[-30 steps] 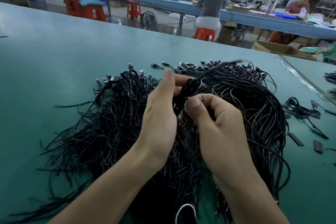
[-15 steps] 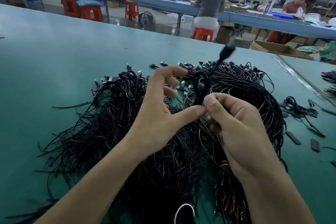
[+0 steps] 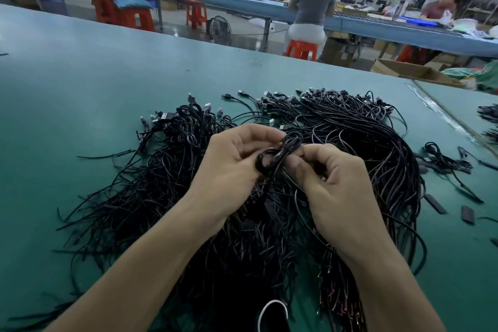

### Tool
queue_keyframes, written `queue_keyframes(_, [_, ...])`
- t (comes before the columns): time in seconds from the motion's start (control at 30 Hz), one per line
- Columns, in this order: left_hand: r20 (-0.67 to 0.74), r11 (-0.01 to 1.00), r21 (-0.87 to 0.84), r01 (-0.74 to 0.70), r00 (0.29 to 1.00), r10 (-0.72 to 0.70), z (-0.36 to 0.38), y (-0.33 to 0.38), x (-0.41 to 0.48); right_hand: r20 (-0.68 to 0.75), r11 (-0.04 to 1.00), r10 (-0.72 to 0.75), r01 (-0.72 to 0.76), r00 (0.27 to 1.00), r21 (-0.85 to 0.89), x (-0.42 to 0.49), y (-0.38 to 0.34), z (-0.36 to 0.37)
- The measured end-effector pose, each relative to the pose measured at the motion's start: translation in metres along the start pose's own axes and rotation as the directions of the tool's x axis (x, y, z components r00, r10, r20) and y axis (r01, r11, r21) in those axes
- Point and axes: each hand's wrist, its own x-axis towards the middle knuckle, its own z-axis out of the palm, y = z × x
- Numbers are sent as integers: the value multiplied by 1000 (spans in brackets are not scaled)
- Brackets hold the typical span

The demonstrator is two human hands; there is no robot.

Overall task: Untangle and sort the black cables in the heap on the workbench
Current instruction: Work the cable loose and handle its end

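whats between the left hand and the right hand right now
A looped black cable spans the gap, pinched by the left hand and the right hand, above the cable heap. The head view shows this.

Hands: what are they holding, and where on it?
A small coiled cable: left hand grips the looped end, right hand pinches the middle, above the heap.

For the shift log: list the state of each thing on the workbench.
left hand: grips the looped cable.
right hand: pinches the same cable.
looped cable: coiled, held above the heap.
heap: tangled, spread on the workbench.
small bundle: loose, apart at the heap's right.
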Motion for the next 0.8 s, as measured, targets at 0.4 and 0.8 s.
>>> queue_keyframes(0.4, [30,991,-106,-76,996,79,7,5,-4,-35,999,18,-19,999,-30,2,7,4])
queue_keyframes(0.8, [-161,921,372,-116,969,187,0,-15,-3,-46,979,27,-17,999,203,0,1,1])
